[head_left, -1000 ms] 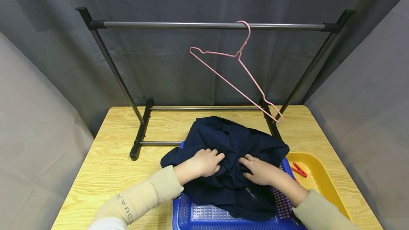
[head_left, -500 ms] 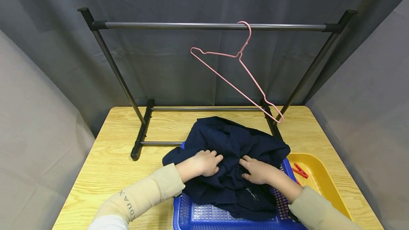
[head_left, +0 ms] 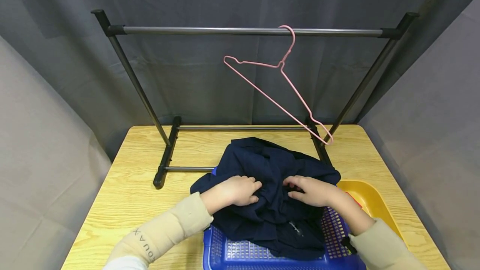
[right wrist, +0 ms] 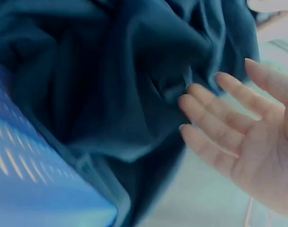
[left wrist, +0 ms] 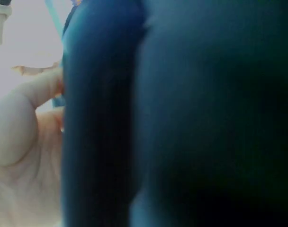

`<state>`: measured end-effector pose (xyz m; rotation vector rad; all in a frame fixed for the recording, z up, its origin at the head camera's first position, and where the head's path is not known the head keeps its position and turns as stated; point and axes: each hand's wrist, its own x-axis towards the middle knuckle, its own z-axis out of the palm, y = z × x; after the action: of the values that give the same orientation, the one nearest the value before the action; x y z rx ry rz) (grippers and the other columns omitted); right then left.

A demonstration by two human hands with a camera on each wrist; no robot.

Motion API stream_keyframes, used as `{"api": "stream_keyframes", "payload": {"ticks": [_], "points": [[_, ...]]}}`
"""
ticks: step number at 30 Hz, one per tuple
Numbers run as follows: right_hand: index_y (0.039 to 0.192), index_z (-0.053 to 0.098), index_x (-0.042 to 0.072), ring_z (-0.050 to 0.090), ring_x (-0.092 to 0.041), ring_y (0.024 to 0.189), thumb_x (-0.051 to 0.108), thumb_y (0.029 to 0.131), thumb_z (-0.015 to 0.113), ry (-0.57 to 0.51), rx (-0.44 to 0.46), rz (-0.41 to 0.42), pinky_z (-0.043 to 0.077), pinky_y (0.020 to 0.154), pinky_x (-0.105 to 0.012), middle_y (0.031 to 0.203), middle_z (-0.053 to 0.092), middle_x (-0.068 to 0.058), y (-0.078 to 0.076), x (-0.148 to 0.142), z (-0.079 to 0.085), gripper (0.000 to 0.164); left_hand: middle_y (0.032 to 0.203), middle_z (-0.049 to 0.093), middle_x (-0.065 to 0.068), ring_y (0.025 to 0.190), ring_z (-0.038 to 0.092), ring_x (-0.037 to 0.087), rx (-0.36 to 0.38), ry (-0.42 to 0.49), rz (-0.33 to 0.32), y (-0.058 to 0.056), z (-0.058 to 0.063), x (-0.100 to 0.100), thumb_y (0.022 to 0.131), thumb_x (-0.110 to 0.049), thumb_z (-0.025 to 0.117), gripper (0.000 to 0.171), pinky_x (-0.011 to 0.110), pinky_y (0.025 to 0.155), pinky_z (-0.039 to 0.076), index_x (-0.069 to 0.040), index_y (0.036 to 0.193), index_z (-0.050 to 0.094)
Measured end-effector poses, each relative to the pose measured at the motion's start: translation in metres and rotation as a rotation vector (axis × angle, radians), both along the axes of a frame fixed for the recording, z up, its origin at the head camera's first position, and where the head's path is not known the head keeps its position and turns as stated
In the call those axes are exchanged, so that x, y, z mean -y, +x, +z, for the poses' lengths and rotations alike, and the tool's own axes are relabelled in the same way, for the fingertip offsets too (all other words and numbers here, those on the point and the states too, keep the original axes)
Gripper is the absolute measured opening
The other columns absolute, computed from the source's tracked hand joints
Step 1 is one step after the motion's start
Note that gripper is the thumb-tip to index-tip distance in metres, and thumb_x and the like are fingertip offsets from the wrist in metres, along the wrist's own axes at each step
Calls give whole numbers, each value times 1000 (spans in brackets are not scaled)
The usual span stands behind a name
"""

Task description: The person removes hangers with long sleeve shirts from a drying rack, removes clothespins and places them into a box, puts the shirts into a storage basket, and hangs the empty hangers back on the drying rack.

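Note:
A crumpled navy garment (head_left: 258, 166) is heaped over the blue plastic basket (head_left: 240, 250), with a small pale mark low on its front. My left hand (head_left: 239, 190) grips the cloth on the left side of the heap; in the left wrist view the fabric (left wrist: 101, 123) hides most of its fingertips. My right hand (head_left: 309, 190) is at the heap's right side, its fingers loosely bent. In the right wrist view those fingers (right wrist: 210, 137) are spread beside the folds and hold nothing.
A pink hanger (head_left: 283, 65) hangs tilted from the top bar (head_left: 187, 31) of a black metal rack standing on the wooden table (head_left: 112, 207). Right of the basket is a yellow tray (head_left: 375, 203); a red clothes peg (head_left: 354, 200) in it is mostly covered by my right arm.
My right hand has loosened from the cloth and lifted slightly up and to the right. The left hand stays almost where it was, and the garment has barely shifted.

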<state>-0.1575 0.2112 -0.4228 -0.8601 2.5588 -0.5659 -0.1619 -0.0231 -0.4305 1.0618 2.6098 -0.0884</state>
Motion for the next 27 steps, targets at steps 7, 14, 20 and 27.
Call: {"api": "stream_keyframes", "payload": {"ticks": [7,14,20,27], "points": [[111,57,0,55,-28,100,9,88,58,-154,-272,-119,44,87,-45,108,58,-13,-12,-12,11,25,96,62,0,88,60,14,-124,224,-62,-14,23,7,92,-30,53,23,31,77,47,-15,108,60],[123,47,-5,47,-38,113,9,89,57,-180,-330,-197,37,93,-53,121,51,-23,-35,-16,6,38,92,64,0,82,61,16,-277,449,57,-43,31,16,89,-23,55,14,32,71,47,-14,97,64],[124,46,-7,43,-41,117,10,90,54,-166,-289,-267,35,94,-54,124,48,-27,-60,-14,-2,39,93,65,3,84,62,19,-291,515,174,-69,24,24,86,-17,56,15,34,74,47,-10,95,65],[127,43,-7,42,-44,116,25,92,51,-123,-187,-383,34,93,-55,125,45,-31,-85,-16,-16,48,94,62,7,87,59,24,-286,465,296,-89,10,31,86,-18,56,15,39,76,45,-8,96,63]]}}
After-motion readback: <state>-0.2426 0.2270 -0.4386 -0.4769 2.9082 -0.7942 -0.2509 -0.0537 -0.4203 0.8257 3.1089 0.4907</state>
